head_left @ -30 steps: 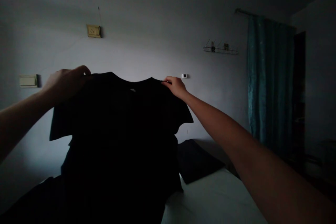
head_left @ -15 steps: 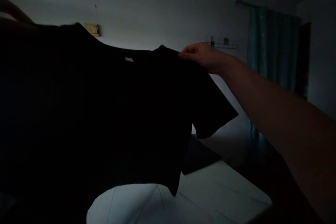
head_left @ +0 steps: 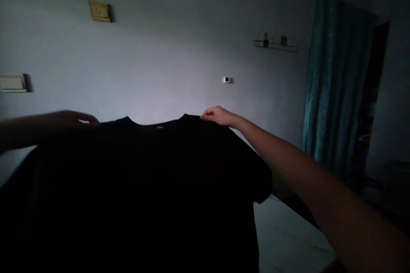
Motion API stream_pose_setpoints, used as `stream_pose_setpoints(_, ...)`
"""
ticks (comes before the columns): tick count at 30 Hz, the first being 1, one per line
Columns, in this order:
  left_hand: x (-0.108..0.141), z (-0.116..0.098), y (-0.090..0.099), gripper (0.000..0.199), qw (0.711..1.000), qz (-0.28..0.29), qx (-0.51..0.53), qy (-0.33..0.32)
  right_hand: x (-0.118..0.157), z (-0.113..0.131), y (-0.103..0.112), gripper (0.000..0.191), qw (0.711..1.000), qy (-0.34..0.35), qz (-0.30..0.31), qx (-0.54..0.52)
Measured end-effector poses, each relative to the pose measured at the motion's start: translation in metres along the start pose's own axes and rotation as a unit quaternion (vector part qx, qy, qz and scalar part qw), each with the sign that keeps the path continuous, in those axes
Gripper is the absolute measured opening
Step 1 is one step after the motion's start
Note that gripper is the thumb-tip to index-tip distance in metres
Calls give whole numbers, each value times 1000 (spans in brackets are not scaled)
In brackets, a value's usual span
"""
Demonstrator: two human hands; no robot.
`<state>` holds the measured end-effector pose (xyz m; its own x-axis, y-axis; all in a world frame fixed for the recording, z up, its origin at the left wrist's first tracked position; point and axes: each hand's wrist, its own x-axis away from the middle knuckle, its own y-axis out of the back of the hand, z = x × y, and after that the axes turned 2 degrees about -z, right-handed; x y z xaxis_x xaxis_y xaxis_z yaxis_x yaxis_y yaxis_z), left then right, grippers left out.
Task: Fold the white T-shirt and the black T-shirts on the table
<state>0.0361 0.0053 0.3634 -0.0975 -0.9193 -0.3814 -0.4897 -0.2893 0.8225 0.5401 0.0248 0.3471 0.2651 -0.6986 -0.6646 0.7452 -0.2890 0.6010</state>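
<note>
Black cloth fills the lower middle of the view: a short-sleeved T-shirt (head_left: 137,192) hangs in the air, held up by its shoulders, with a small pale label (head_left: 159,128) showing at the collar. The right hand (head_left: 219,116) pinches the shoulder just beside the neckline with its fingertips, the arm reaching out straight from the lower right corner. The left hand (head_left: 68,121) sits at the far shoulder, well apart from the right, and the shirt spans the gap between them. Its fingers seem to lie over the edge of the cloth, though the dim light and blur leave me unable to tell whether they are closed on it. Holding the shirt at these two high points lets its weight pull the body straight down and keeps the neckline spread wide, with the sleeve (head_left: 262,183) on the right side falling free. Below the shirt, a white bedsheet (head_left: 291,230) shows at lower right. Behind, a pale wall (head_left: 160,68) carries a socket plate (head_left: 99,11), a switch plate (head_left: 11,82), a small white box (head_left: 226,79) and a wire rack (head_left: 274,43), while a teal curtain (head_left: 336,85) hangs to the right.
</note>
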Motion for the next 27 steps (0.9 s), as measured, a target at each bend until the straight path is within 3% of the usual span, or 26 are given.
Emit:
stream_pose_setpoints(2,-15,22,-47,54,985,159,67,16,10,-40,-57,30,996,-51,69,11)
stream_pose_setpoints(3,-23,36,-79,51,978,196,75,12,16,-59,-85,28,994,-64,83,15)
stream_pose_setpoints(9,-55,137,-285,25,986,167,-15,-16,58,-167,-236,19,986,-119,89,81)
stream_pose_setpoints(11,-57,167,-336,21,985,167,-32,-10,73,-201,-277,22,982,-125,102,94)
stream_pose_setpoints(13,-57,193,-376,18,984,172,-46,-2,86,-232,-310,25,979,-124,117,108)
stream_pose_setpoints(15,-58,212,-405,17,983,171,-60,7,95,-257,-333,24,977,-120,130,122)
stream_pose_setpoints(18,-62,226,-427,23,982,161,-102,10,97,-285,-354,23,972,-121,140,144)
stream_pose_setpoints(22,-75,225,-430,30,971,171,-164,-18,85,-307,-365,17,967,-127,151,162)
stream_pose_setpoints(27,-93,222,-429,33,970,172,-160,-59,72,-313,-366,12,956,-128,167,205)
